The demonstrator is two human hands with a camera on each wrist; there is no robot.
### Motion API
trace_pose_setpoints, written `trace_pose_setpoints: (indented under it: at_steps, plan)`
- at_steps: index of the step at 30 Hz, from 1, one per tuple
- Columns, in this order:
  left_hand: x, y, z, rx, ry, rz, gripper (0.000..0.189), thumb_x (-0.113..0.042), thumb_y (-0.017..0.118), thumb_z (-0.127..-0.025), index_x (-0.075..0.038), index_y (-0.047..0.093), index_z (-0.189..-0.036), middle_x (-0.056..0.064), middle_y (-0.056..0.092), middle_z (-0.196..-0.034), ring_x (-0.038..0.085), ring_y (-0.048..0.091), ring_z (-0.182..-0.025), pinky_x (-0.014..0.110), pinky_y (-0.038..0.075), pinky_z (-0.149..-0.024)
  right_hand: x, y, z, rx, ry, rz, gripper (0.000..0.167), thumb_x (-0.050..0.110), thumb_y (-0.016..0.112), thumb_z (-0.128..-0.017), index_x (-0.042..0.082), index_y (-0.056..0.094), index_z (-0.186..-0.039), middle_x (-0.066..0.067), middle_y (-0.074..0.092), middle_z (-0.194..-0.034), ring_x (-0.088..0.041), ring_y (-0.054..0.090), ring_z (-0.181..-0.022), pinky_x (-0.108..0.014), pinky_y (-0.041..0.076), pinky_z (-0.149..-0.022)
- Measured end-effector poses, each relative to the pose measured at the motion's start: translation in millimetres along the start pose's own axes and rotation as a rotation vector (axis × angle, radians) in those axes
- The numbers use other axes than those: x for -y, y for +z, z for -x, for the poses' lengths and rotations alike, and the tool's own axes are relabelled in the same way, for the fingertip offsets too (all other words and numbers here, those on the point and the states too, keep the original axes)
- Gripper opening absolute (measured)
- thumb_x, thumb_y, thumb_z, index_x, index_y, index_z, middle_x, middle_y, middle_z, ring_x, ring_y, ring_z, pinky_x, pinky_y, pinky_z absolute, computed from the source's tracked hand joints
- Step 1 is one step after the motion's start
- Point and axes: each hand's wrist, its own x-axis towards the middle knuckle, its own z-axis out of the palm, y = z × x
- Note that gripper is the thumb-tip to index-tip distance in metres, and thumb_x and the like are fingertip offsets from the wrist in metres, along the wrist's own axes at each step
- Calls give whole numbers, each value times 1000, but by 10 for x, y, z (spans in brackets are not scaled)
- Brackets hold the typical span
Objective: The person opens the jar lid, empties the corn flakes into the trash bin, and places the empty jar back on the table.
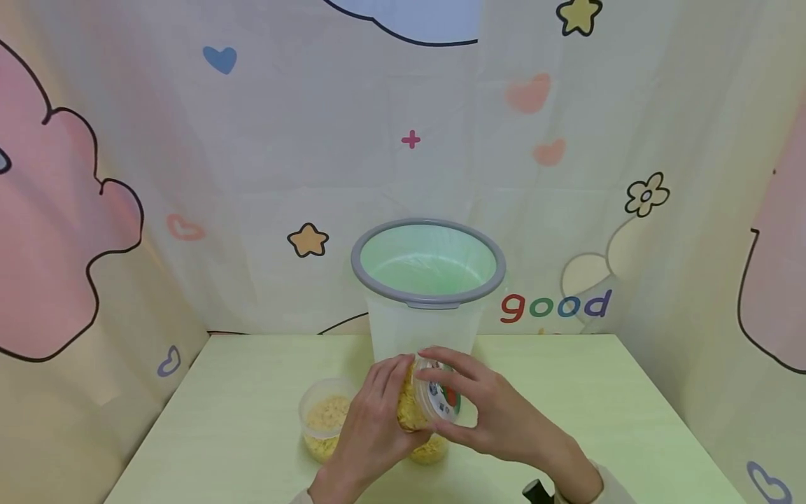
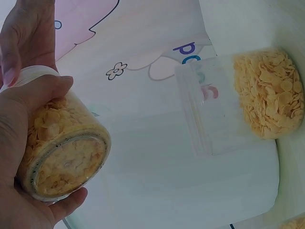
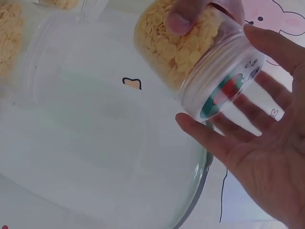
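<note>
Clear plastic, packed with yellow flakes [image 3: 164, 52], forms the held jar [image 1: 411, 407], raised over the tabletop [image 1: 554, 392]; it tilts on its side, its lid [image 1: 441, 403] turned toward the tabletop's right edge; I see the left hand [image 1: 378, 423] wrapped round the jar's body, grasping it; the right hand [image 1: 488, 406] grips the lid's rim, fingertips on one side and thumb on the other, palm away from the red-and-green print [image 3: 226, 93]; below, partly hidden by the hands, I make out a second jar [image 1: 430, 451] of flakes; a lidless jar [image 1: 322, 418], part-filled with flakes, stands over toward the left edge; past these, a pale bucket [image 1: 422, 329] with a grey rim stands at the far edge; farthest from my view hangs a cartoon-printed cloth [image 1: 283, 140].
</note>
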Motion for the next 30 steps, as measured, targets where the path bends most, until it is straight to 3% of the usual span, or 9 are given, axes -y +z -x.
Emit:
trace_pose_setpoints:
  at_steps: [5, 9, 16, 24, 27, 30]
  plan:
    - [0, -2, 3, -8, 6, 11, 98, -34, 94, -55, -10, 48, -137, 3, 58, -130, 19, 55, -119, 35, 57, -91, -26, -34, 6, 43, -95, 0, 66, 17, 83, -78, 23, 53, -135, -4, 44, -151, -25, 41, -140, -42, 53, -99]
    - [2, -1, 7, -12, 4, 17, 97, -34, 94, -55, -10, 48, -137, 3, 58, -129, 19, 55, -119, 35, 57, -90, -16, -43, 12, 56, -107, 7, 70, 16, 84, -77, 23, 51, -138, -4, 41, -153, -26, 37, -144, -43, 53, -99]
    - [7, 1, 11, -3, -13, 38, 97, -32, 94, -56, -10, 47, -137, 3, 57, -130, 18, 55, -119, 35, 56, -92, 65, -60, -11, -34, -64, 34, 68, 39, 77, -83, 21, 48, -142, -4, 40, -154, -24, 41, -141, -45, 52, -100]
    - [17, 10, 5, -11, -19, 52, 98, -32, 95, -53, -7, 50, -136, 4, 58, -130, 19, 56, -118, 36, 57, -92, 180, -96, -88, -161, 243, 107, 70, 44, 72, -84, 27, 44, -146, 2, 44, -150, -21, 56, -126, -46, 54, -93]
    - [21, 17, 3, -15, -19, 43, 98, -32, 95, -53, -7, 50, -135, 4, 58, -129, 18, 56, -118, 35, 57, -92, 201, -79, -114, -161, 359, 120, 66, 49, 67, -87, 26, 45, -145, 4, 49, -145, -19, 66, -104, -41, 56, -83]
    - [20, 22, 4, -20, -19, 36, 97, -32, 96, -52, -8, 51, -135, 3, 58, -129, 18, 56, -118, 35, 56, -92, 220, -43, -133, -120, 472, 115, 63, 54, 61, -90, 27, 47, -144, 5, 55, -140, -16, 69, -91, -39, 55, -77]
